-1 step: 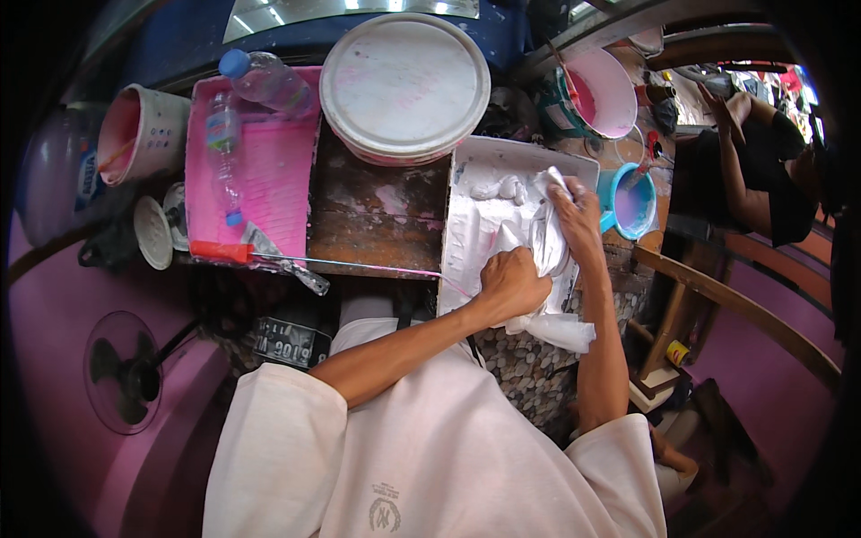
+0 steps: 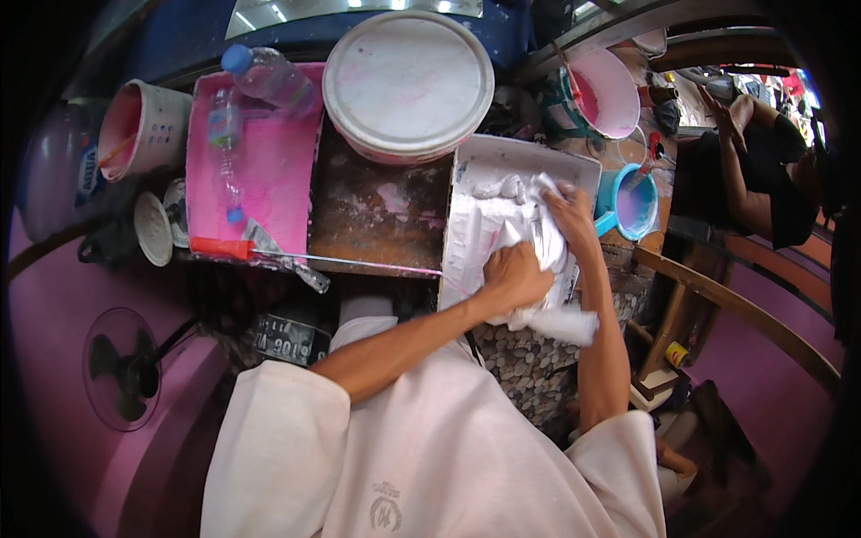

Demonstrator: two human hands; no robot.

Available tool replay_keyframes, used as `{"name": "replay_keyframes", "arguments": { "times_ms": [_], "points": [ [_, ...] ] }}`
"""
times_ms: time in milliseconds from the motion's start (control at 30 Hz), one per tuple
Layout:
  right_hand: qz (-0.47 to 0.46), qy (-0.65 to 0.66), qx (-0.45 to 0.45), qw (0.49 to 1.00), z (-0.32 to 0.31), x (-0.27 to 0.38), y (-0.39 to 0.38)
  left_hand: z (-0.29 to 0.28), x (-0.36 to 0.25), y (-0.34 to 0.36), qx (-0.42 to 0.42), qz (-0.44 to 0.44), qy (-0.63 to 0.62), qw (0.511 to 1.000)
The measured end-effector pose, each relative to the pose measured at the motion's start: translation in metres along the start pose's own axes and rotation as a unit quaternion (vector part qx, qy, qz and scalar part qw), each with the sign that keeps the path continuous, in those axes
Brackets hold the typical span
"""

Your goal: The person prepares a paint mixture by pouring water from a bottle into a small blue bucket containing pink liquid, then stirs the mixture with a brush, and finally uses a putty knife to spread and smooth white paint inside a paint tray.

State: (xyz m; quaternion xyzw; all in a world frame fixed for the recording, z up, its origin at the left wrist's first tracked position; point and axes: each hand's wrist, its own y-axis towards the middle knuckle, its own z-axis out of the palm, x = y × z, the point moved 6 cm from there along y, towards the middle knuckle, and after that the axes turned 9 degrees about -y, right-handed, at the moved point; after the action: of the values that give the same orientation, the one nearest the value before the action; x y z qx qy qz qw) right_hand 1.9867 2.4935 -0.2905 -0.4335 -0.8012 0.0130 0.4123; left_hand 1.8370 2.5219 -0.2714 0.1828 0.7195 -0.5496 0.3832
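Observation:
A white paint tray (image 2: 475, 179) sits on a stained wooden board, lined with crumpled white plastic sheet (image 2: 552, 318) that spills over its near edge. My left hand (image 2: 516, 273) reaches across my body and is closed on a bunch of this plastic at the tray's near end. My right hand (image 2: 569, 211) lies further in, fingers pressing the plastic down against the tray's far right side. White paint lumps (image 2: 502, 188) lie in the tray's far end.
Left of the board is a pink paint tray (image 2: 269, 170) holding two plastic bottles (image 2: 269, 76) and a red-handled roller (image 2: 220, 248). A large white lidded bucket (image 2: 408, 81) stands behind; pink buckets (image 2: 134, 130), a small blue bucket (image 2: 632, 202), a floor fan (image 2: 121, 368) and a seated person (image 2: 762, 170) surround.

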Motion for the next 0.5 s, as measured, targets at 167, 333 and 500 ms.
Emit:
{"name": "replay_keyframes", "arguments": {
  "times_ms": [167,333,500],
  "points": [
    [0.056,-0.137,-0.023,0.989,0.016,-0.025,0.001,-0.001,0.01,0.007,0.019,-0.036,0.015,0.999],
    [0.115,-0.048,0.025,0.992,0.009,-0.024,-0.004,0.0,0.008,0.001,0.05,-0.042,0.01,0.998],
    [0.105,-0.007,0.047,0.993,0.001,0.01,-0.008,-0.007,0.002,-0.009,0.033,-0.044,0.0,0.999]
  ]
}}
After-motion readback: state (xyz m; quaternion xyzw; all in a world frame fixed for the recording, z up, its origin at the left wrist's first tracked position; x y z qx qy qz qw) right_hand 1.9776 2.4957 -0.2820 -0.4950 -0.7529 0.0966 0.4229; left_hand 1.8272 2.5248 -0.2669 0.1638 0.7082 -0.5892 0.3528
